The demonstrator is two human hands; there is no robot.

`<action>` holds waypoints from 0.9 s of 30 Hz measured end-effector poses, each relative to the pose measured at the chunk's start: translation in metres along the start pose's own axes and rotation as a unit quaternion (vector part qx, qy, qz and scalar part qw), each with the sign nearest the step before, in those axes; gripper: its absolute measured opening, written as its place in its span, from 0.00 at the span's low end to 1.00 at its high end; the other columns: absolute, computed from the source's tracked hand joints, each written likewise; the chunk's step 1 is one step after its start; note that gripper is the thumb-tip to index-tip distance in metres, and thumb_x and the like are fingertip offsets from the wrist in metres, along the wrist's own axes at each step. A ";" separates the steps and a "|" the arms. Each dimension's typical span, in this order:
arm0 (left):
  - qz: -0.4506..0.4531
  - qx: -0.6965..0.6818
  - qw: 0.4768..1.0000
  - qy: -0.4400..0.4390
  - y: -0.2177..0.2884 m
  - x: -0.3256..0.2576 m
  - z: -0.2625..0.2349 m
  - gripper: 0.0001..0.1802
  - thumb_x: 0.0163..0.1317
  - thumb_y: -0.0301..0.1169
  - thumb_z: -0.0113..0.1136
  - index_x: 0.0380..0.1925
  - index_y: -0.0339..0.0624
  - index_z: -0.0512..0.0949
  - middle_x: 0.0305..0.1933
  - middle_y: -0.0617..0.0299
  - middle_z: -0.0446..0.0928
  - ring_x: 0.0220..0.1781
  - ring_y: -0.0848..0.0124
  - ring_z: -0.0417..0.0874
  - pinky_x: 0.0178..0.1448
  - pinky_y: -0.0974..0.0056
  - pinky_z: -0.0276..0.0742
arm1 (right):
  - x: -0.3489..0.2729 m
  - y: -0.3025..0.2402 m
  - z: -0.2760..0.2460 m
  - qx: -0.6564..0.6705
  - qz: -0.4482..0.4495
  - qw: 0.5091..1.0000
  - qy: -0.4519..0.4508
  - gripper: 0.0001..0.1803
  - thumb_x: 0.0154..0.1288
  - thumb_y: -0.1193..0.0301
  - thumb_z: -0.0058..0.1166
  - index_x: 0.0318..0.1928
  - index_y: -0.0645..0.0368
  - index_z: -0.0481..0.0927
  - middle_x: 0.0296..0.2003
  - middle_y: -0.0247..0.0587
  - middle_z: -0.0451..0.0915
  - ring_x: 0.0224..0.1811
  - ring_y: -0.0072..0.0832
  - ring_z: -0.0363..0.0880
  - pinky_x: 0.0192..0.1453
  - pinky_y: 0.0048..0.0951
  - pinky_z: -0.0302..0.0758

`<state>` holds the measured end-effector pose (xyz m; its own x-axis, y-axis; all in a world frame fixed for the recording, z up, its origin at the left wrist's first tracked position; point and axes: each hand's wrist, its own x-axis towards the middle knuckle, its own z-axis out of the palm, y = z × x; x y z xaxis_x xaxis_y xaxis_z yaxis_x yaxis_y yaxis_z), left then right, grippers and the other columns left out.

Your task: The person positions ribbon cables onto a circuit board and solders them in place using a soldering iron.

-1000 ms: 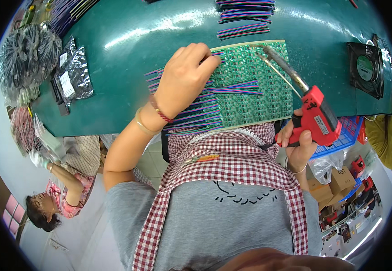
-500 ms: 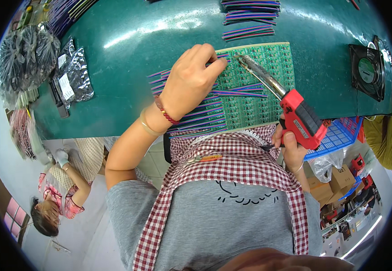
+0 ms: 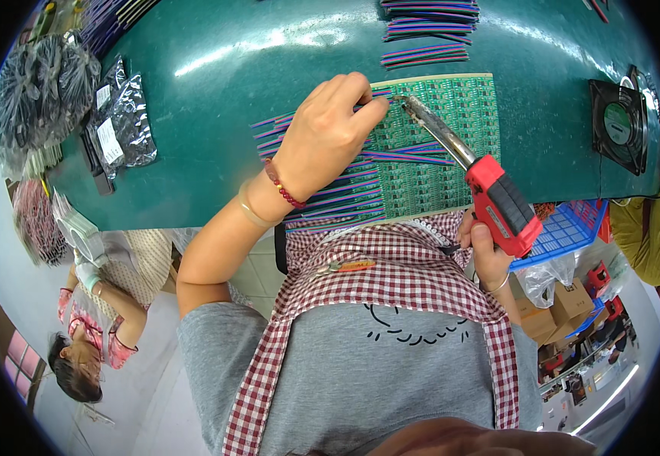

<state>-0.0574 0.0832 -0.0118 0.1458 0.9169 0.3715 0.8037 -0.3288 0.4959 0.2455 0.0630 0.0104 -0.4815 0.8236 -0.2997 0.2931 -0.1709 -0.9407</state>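
Note:
A green circuit board panel (image 3: 440,106) lies on the table, with a row of multicoloured ribbon wires (image 3: 345,199) along its left part. My left hand (image 3: 331,125) is closed over the upper left of the panel, thumb and fingertips pinching a ribbon wire (image 3: 382,93) at its end. My right hand (image 3: 490,254) grips a red and black soldering gun (image 3: 501,205). Its metal tip reaches the panel just right of my left fingertips, close to the wire end. Two loose ribbon wires (image 3: 414,154) lie across the middle of the panel.
Bundles of ribbon wires (image 3: 430,30) lie beyond the panel. Black bagged parts (image 3: 125,121) are at the left, a black fan (image 3: 617,125) at the right. A blue basket (image 3: 566,232) hangs below the right table edge. Another person (image 3: 106,327) works at the lower left.
The soldering gun's handle has shifted slightly left, its tip staying near the wire end. My left hand keeps its pinch. The other person's gloved hand has moved a little.

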 end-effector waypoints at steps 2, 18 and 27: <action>0.006 0.001 1.000 0.001 0.000 0.001 0.000 0.12 0.47 0.18 0.65 0.33 0.39 0.80 0.30 0.59 0.71 0.31 0.65 0.77 0.34 0.63 0.76 | 0.003 -0.011 0.001 0.065 0.009 0.998 0.007 0.28 0.69 0.57 0.54 0.57 0.70 0.69 0.25 0.39 0.74 0.22 0.23 0.70 0.29 0.25 0.70; -0.030 -0.013 0.999 0.006 0.001 0.005 -0.002 0.09 0.50 0.20 0.67 0.31 0.40 0.80 0.30 0.60 0.73 0.30 0.65 0.78 0.32 0.62 0.76 | -0.001 -0.007 -0.003 0.017 -0.011 1.000 -0.015 0.31 0.70 0.53 0.52 0.58 0.70 0.68 0.26 0.40 0.74 0.22 0.22 0.70 0.28 0.26 0.70; -0.036 -0.027 0.999 0.000 0.001 0.005 -0.002 0.08 0.50 0.20 0.67 0.32 0.41 0.81 0.31 0.61 0.74 0.31 0.64 0.79 0.34 0.62 0.76 | -0.002 -0.004 -0.001 -0.005 -0.026 1.000 -0.012 0.22 0.70 0.58 0.52 0.48 0.69 0.72 0.26 0.40 0.74 0.23 0.22 0.71 0.28 0.25 0.69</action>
<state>-0.0573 0.0870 -0.0075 0.0894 0.9384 0.3337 0.7796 -0.2744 0.5629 0.2461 0.0622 0.0148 -0.5166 0.8175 -0.2547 0.2759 -0.1227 -0.9533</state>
